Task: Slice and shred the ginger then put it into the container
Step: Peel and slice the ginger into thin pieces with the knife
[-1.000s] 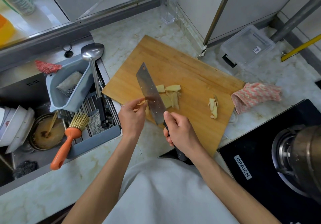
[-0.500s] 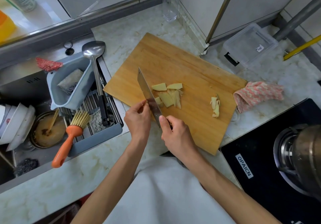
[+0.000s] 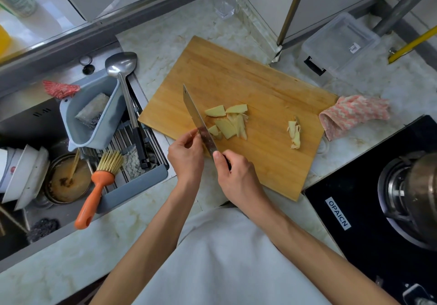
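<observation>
Slicing ginger (image 3: 197,134) on the board (image 3: 248,84): left hand (image 3: 186,156) pinching it against the knife (image 3: 197,117), right hand (image 3: 238,179) gripping the handle, slices (image 3: 228,124) piling just beyond the blade, shredding likely next.

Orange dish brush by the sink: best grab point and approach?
Judging by its pose, grip the orange brush mid-handle, from above. The handle lies bare, angled toward the near counter edge, while the bristle head leans among the rack clutter.

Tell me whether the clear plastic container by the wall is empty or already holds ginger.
Empty, as far as shown: nothing shows through the clear container, and the ginger slices lie on the cutting board.
</observation>
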`<state>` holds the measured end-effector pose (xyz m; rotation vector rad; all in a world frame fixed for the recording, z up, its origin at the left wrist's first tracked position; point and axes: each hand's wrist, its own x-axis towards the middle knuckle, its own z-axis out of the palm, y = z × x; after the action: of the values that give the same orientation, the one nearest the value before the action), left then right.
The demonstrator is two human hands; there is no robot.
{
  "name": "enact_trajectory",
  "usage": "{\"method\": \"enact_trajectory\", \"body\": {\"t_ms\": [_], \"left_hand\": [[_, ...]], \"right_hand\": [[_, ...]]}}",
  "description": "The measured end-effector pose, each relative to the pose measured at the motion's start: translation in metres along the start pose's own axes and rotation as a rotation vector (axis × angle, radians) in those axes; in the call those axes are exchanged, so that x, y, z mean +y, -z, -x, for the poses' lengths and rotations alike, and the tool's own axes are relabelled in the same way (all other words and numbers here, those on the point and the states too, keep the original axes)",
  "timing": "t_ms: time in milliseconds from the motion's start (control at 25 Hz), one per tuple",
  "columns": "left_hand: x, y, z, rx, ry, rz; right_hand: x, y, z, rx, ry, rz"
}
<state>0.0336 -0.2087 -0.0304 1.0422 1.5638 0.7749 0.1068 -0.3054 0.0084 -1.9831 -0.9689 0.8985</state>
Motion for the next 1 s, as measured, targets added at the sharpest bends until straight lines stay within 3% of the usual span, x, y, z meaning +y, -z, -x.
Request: {"method": "enact_trajectory", "body": {"t_ms": [200, 560, 1000], "left_hand": [[0.002, -0.002, 0.002, 0.023, -0.053, -0.064], [-0.001, -0.002, -0.005, 0.023, 0.001, 0.002], [0.003, -0.002, -0.001, 0.058, -0.108, -0.166]], "right_hand": [[-0.001, 0.001, -0.004, -0.008, 0.005, 0.006], [0.001, -0.001, -0.002, -0.027, 0.046, 0.024], [-0.001, -0.003, -0.018, -0.084, 0.010, 0.064]]}}
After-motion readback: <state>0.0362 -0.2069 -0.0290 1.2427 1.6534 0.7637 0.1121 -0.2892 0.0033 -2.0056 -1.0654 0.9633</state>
